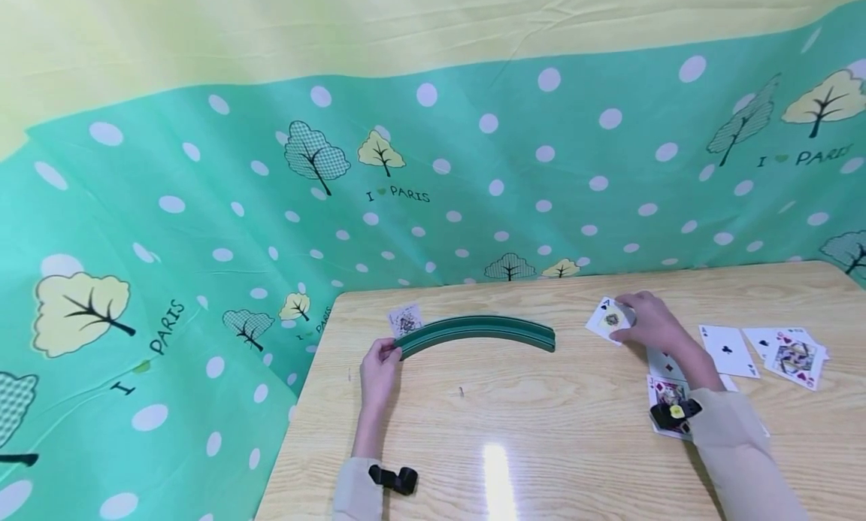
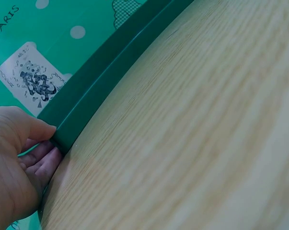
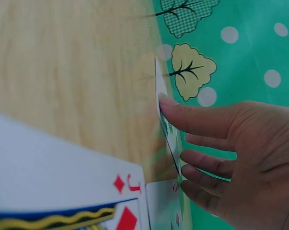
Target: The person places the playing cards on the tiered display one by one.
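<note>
My left hand [image 1: 379, 374] pinches the left end of a curved green playing-card holder [image 1: 483, 325] between thumb and fingers. In the left wrist view the thumb lies on the upper edge of the holder [image 2: 106, 72]. A joker card [image 1: 406, 319] is just behind that end. Over to the right, my right hand [image 1: 652, 322] holds a playing card, an ace that looks like spades [image 1: 609, 319], by its right side. Seen from the right wrist, this card [image 3: 167, 129] is tilted, nearly edge-on, with the thumb on one face and the fingers behind.
Beneath my right forearm lie a jack of diamonds [image 1: 666, 393] and another diamond card [image 1: 663, 363], partly covered. Further right are an ace of clubs [image 1: 729, 350] and several overlapping cards with a face card [image 1: 798, 361] on top. A green patterned curtain [image 1: 460, 168] hangs behind the wooden table [image 1: 541, 423].
</note>
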### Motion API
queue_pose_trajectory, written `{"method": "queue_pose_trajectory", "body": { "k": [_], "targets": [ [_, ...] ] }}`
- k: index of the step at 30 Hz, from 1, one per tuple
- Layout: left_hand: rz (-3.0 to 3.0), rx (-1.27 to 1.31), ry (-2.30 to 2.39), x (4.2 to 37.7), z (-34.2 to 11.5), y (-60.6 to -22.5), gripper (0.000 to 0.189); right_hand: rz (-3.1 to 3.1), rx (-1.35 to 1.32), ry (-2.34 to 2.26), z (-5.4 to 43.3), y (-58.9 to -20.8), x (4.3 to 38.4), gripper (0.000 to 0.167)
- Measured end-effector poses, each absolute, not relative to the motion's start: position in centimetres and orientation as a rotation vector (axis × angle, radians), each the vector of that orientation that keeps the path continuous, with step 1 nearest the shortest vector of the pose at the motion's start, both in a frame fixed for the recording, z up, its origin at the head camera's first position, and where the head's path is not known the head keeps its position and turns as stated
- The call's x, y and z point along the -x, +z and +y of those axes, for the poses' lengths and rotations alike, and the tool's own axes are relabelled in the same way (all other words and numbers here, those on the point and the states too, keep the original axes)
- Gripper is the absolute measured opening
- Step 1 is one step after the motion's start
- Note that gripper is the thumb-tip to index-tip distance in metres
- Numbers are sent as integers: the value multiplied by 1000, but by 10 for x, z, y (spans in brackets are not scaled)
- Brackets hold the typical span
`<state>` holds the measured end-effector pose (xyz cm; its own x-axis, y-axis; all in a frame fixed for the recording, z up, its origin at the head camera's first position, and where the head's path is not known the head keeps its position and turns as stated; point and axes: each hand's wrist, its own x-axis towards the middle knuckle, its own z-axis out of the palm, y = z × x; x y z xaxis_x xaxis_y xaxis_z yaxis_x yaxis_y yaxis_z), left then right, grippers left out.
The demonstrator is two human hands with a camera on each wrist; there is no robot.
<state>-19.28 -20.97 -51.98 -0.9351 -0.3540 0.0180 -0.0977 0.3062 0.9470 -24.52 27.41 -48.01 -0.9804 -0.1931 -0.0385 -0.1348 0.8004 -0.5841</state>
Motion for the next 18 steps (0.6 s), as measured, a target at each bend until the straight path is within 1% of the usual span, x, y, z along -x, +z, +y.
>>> {"method": "queue_pose_trajectory", "body": {
  "k": [9,18],
  "targets": [
    [-2341,-406,-1669,193,-210,-520,23,2885,220,-891,272,-485,246,85],
    [-2335,-397,-1685,192,-210,-519,23,2875,163,-918,271,-484,248,103]
  ]
}}
